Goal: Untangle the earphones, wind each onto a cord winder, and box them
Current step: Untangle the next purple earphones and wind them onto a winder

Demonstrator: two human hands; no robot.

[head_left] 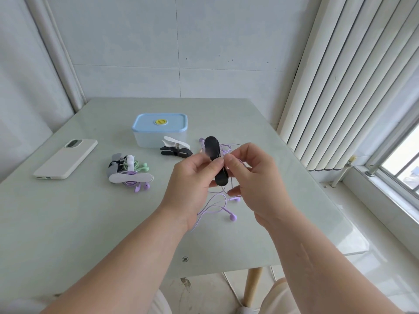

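Observation:
A black cord winder [214, 155] is held upright above the table between both hands. My left hand [192, 184] pinches its middle from the left, and my right hand [251, 177] pinches it from the right together with the cord. The purple earphones [223, 206] hang loose below the hands, their buds lying on the table. To the left lies a pile of wound earphones [130, 172], purple and green, with a white winder on top. Spare white and black winders [175, 148] lie in front of the closed blue-lidded box [159, 129].
A white phone [65, 158] lies face down at the left of the pale green table [90, 223]. The table's right edge runs beside white vertical blinds [351, 87] and a window. A tiled wall stands behind the table.

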